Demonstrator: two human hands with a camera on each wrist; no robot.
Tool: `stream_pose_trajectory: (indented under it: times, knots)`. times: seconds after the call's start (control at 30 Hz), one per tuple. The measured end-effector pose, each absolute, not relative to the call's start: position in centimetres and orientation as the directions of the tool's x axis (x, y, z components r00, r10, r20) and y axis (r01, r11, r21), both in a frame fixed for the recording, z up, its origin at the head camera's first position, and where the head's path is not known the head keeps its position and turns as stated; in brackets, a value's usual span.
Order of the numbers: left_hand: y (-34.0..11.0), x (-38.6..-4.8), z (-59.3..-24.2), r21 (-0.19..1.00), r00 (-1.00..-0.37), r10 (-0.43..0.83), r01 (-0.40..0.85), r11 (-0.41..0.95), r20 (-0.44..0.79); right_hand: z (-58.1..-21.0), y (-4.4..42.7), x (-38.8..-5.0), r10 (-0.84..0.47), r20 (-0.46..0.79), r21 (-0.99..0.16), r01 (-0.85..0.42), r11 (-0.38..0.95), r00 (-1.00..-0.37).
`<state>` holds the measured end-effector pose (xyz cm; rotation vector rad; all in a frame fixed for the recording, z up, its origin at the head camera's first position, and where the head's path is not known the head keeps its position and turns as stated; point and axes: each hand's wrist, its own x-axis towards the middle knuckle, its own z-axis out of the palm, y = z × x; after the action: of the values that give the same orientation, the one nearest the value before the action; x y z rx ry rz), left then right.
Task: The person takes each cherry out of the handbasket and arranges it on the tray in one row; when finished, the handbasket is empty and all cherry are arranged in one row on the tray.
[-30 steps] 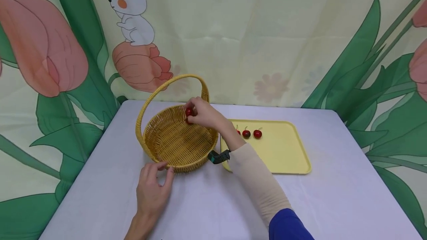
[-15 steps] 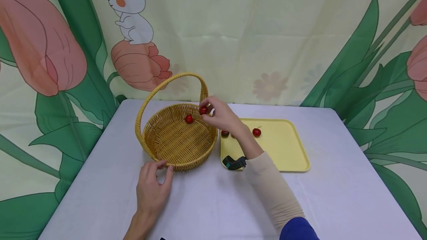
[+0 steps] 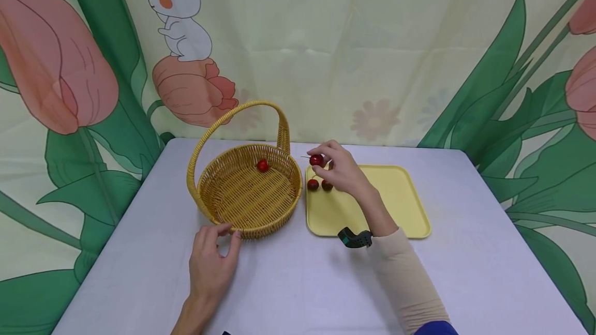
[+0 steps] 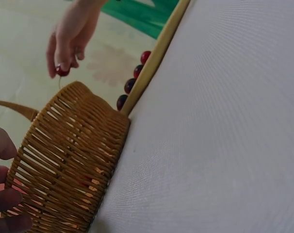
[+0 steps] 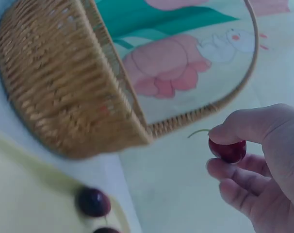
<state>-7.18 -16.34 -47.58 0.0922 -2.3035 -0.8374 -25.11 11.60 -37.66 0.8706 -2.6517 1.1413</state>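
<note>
A red cherry [image 3: 316, 160] with a thin stem is pinched between the thumb and fingers of my right hand [image 3: 342, 172], raised over the left back corner of the yellow tray [image 3: 372, 216]. Another cherry [image 3: 263, 165] lies at the back inside the round wicker basket [image 3: 253, 231]. My left hand [image 3: 211, 260] holds the basket's front rim with its thumb and fingertips. On the tray, two dark red cherries, a left one [image 3: 313, 184] and a right one [image 3: 327, 185], show below my right hand, which partly hides others. The left wrist view shows several cherries [image 4: 130, 86] lined up there.
The basket's tall arched handle [image 3: 200, 154] rises on the left and back. White cloth [image 3: 298, 283] covers the table. Behind it hangs a printed curtain [image 3: 326, 66] with flowers and a rabbit.
My right hand has lifted a cherry out of the basket and carried it right, over the tray. One cherry stays in the basket. My left hand has kept its place at the rim.
</note>
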Motion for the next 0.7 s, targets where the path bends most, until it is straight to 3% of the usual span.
stream_pose_trajectory:
  times: [0.7]
  knots:
    - [-16.2,-7.1,-47.3,0.601,-0.780,-0.293,0.130,0.789,0.553,-41.4,19.3,-24.5,-0.216,0.236,-0.719,-0.320,0.617,-0.947]
